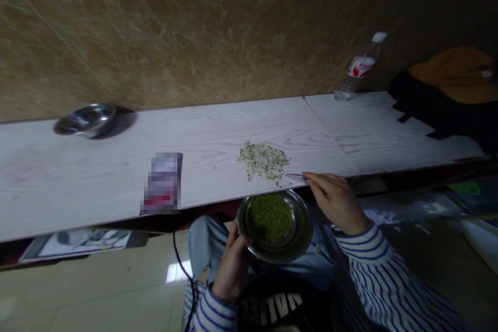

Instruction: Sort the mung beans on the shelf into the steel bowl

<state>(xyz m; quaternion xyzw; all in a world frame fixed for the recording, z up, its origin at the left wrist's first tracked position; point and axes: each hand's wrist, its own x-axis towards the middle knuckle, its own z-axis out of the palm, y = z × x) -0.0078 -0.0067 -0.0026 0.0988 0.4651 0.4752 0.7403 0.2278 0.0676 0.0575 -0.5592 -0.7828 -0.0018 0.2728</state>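
Observation:
My left hand (236, 257) grips the left rim of a steel bowl (305, 220), thumb on the near side. The bowl sits over my lap, just under the table's front edge, tilted a little. Green mung beans (270, 216) cover much of its bottom. My right hand (337, 199) is closed around a thin metal utensil (296, 177), its tip pointing left over the table edge; whether it is a spoon or a blade I cannot tell. Left of that tip, a loose pile of white grains mixed with green beans (263, 160) is spread on the tabletop.
A second steel bowl (87, 123) stands tilted at the back left. A blurred-out phone-like rectangle (161, 183) lies near the front edge. At the back right are a plastic bottle (360, 67) and an orange-brown cap (459, 75) on dark cloth. A marble-patterned wall (202, 36) bounds the table.

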